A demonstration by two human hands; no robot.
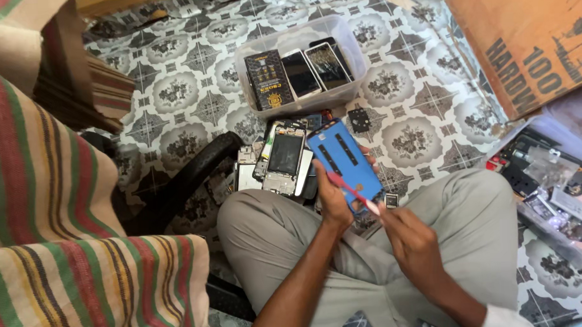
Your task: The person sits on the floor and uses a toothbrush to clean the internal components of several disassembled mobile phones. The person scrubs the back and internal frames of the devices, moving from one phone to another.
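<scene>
On a floor covering (425, 123) printed with grey and white floral medallions, a person sits cross-legged in grey trousers, seen from above. Their left hand (334, 200) is wrapped around the lower edge of a blue phone panel (344, 160), fingers curled behind it and thumb on the front, holding it tilted above the knees. Their right hand (411, 242) is pinched shut on a slim red tool (351, 191) whose tip lies across the panel's blue face. Just beyond the panel, on the floor, lies an opened phone frame (284, 156) with its insides showing, among other loose phone parts. Farther out stands a clear plastic tub (355, 68) holding several phones and screens on edge, side by side. A small dark square part (359, 120) lies between tub and panel. At the right edge a brown cardboard box (532, 42) rests at an angle, and below it a tray of small parts and tools (549, 180) sits on the floor. To the left hangs a striped cloth (54, 210) in red, green, yellow and cream, with a dark curved armrest (194, 170) beside it
</scene>
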